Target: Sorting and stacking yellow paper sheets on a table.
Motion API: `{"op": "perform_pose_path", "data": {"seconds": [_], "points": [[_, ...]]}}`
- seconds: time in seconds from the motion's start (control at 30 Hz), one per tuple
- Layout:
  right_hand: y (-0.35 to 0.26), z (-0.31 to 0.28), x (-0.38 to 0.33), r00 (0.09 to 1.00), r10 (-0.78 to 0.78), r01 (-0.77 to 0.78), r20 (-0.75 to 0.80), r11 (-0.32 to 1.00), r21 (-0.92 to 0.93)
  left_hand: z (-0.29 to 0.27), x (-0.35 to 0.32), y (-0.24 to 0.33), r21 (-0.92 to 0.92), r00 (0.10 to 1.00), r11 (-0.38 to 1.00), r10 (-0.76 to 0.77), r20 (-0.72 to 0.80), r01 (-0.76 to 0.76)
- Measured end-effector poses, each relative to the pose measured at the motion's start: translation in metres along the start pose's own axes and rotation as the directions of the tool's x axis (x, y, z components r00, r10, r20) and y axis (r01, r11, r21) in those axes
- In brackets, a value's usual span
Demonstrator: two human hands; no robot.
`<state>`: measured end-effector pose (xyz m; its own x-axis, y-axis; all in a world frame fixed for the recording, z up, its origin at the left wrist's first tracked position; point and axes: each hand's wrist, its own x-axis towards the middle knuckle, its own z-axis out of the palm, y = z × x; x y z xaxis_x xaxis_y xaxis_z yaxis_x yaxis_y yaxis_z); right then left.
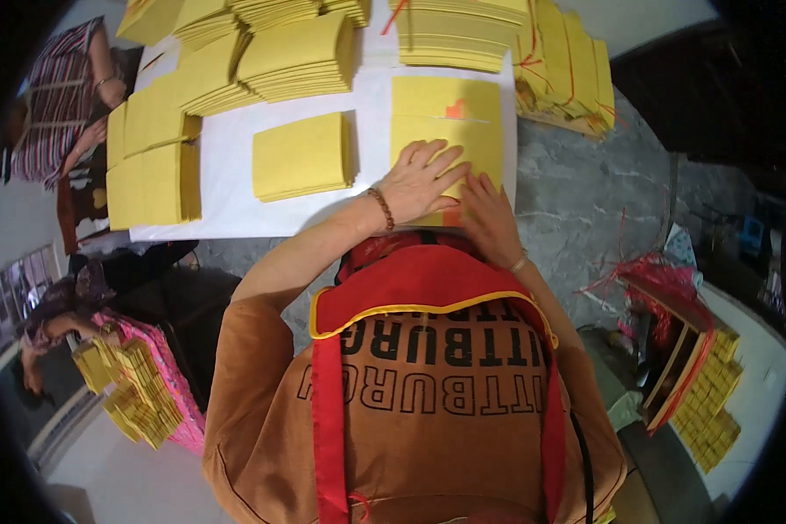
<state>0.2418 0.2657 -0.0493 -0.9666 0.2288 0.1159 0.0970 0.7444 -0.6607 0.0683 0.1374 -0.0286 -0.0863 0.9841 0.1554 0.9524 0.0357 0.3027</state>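
Observation:
Flat on the white-covered table in front of me lies yellow paper (410, 96), with a crease or edge running across its upper part and two orange-red patches. My left hand (421, 181) rests on this paper with its fingers spread. Close beside it, my right hand (491, 218) touches the paper's right side near the table's front edge, fingers stretched out and slightly blurred. Neither hand appears to grip anything. Left of the paper sits a small pile of folded yellow paper (299, 157). Beyond the sheet stands a taller yellow paper stack (454, 39).
More folded yellow stacks (297, 57) fill the table's far left. Yellow bundles tied with red string (568, 65) stand at its right edge. A person in a striped top (61, 96) is at the left. Further yellow bundles (140, 393) lie lower left, near another person's arm (39, 349).

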Motion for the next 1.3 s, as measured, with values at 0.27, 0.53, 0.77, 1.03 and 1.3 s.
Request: {"op": "perform_pose_path", "data": {"seconds": [0.27,0.53,0.77,1.03,1.3], "points": [[0.008,-0.025,-0.003,0.884,0.414,-0.179,-0.219,0.730,0.660,0.021,0.017,0.028,0.381,0.991,0.921,-0.041,-0.127,0.087],[-0.012,-0.018,0.004,0.777,0.495,-0.049,-0.388,0.663,0.747,-0.072,-0.052,-0.012,0.267,0.896,0.937,-0.093,-0.434,0.227],[0.009,-0.006,0.003,0.895,0.406,-0.218,-0.184,0.758,0.615,-0.053,-0.147,-0.080,0.385,0.921,0.840,-0.309,-0.236,0.381],[0.009,-0.007,0.004,0.902,0.382,-0.217,-0.201,0.803,0.555,-0.026,-0.154,-0.071,0.276,0.867,0.824,-0.492,-0.082,0.494],[0.001,-0.006,0.011,0.873,0.398,-0.197,-0.281,0.817,0.542,-0.017,-0.149,-0.070,0.331,0.866,0.803,-0.485,-0.121,0.496]]}}
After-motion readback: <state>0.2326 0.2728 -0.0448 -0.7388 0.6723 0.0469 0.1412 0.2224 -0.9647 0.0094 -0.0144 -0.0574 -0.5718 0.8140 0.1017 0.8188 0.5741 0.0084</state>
